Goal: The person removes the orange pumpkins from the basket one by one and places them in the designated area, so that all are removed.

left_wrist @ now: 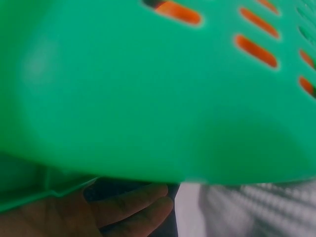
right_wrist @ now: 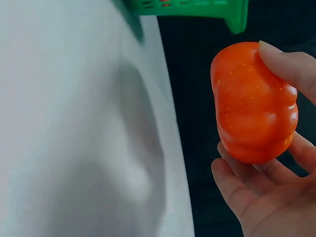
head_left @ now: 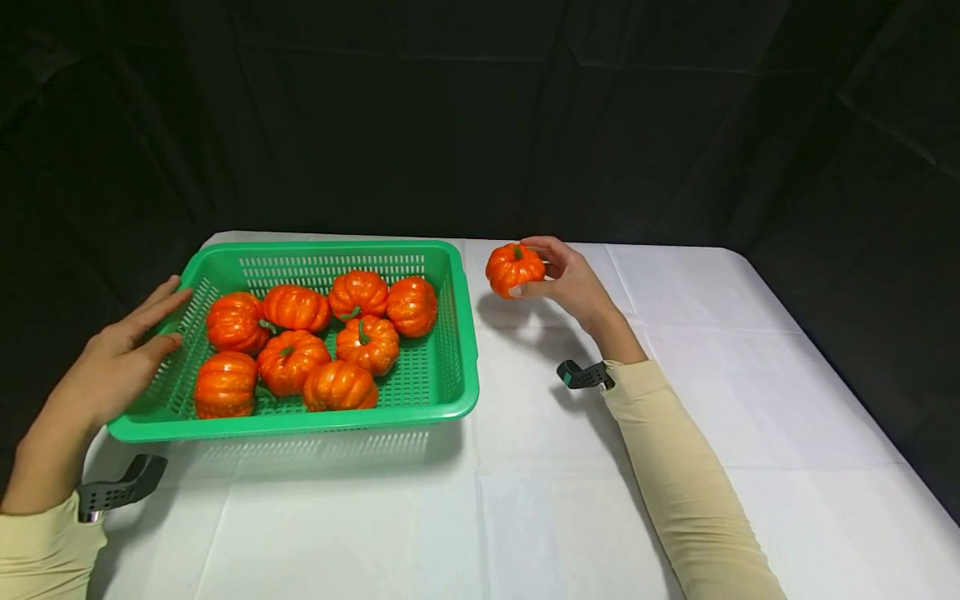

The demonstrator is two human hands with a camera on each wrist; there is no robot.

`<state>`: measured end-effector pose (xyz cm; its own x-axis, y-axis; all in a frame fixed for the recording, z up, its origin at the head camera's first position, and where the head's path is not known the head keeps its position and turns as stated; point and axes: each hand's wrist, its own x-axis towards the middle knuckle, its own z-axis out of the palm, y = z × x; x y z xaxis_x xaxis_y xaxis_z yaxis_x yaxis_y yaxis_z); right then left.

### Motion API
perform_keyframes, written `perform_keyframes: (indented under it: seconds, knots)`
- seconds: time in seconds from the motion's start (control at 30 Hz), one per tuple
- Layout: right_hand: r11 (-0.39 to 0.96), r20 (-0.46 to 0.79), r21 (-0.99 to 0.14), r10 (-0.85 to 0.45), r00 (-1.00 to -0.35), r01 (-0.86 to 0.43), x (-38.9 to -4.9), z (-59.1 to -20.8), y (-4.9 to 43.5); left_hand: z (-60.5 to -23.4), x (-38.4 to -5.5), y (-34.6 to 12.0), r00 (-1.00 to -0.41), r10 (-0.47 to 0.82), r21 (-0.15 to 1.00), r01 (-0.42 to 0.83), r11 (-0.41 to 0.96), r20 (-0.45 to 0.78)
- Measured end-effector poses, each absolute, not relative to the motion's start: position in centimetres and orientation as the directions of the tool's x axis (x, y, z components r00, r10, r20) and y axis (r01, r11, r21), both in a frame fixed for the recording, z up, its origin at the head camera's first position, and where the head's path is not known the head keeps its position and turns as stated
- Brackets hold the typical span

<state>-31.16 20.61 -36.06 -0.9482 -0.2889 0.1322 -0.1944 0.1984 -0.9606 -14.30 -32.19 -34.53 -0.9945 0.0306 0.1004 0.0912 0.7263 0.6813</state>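
Note:
My right hand point(head_left: 570, 279) pinches a small orange pumpkin point(head_left: 514, 268) between thumb and fingers, just right of the basket. In the right wrist view the pumpkin point(right_wrist: 254, 103) shows its ribbed, glossy side, with the thumb on top and the fingers spread below. My left hand point(head_left: 112, 367) rests at the left side of a green plastic basket point(head_left: 292, 427), its fingers fairly straight and thumb over the rim. Two fingers point(left_wrist: 133, 210) show outside the basket in the left wrist view. Several similar pumpkins point(head_left: 292, 362) lie inside the basket.
A white cloth point(head_left: 540, 508) covers the table beneath the basket. Behind and beside it hangs black fabric point(head_left: 480, 125). Dark wrist bands with camera mounts point(head_left: 585, 375) sit at both cuffs. The basket's slotted wall point(left_wrist: 148, 108) fills most of the left wrist view.

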Motion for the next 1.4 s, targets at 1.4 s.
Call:
perform_keyframes:
  seconds: [1.4]
  knots:
    - [0.407,0.288,-0.803,-0.374,-0.882,-0.435,-28.2,-32.2,16.8,-34.6,-14.4,-32.1,-0.993,0.036,0.692,0.107,0.713,0.116]
